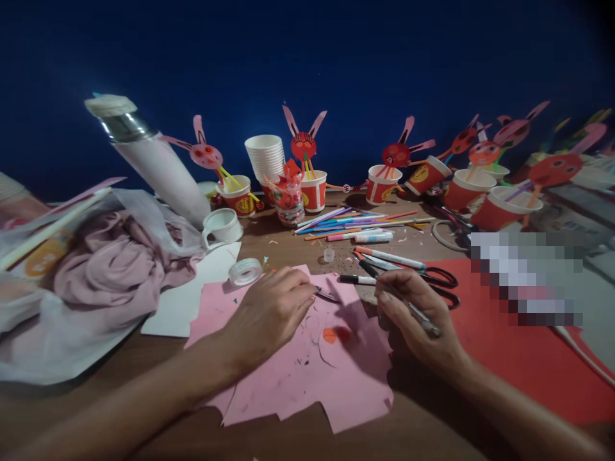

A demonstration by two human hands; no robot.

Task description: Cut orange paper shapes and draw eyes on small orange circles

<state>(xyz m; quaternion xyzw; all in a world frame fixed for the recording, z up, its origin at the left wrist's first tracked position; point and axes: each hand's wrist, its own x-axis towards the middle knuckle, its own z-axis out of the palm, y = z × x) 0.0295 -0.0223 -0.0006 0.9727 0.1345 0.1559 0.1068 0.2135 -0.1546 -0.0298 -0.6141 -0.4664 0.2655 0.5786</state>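
Note:
My left hand (pixel 278 307) is closed over the pink paper (pixel 269 378), fingertips together. A slim dark piece (pixel 328 295), perhaps a pen cap, pokes out at those fingertips. In my right hand (pixel 420 314), curled above the sheet's right side, is a pen (pixel 423 321) slanting down to the right. Curved dark lines and a small orange piece (pixel 330 335) show on the pink paper between the hands. Close to my right fingers lie a black marker (pixel 355 280) and scissors (pixel 441 276). A tape roll (pixel 245 271) rests by the sheet's upper left corner.
Red paper cups (pixel 314 193) with rabbit-faced figures (pixel 303 146) line the back. Coloured sticks (pixel 336 222) lie before them. A thermos (pixel 154 166), a mug (pixel 222 227) and a plastic bag with pink cloth (pixel 115 256) fill the left. Red paper (pixel 500 358) covers the right.

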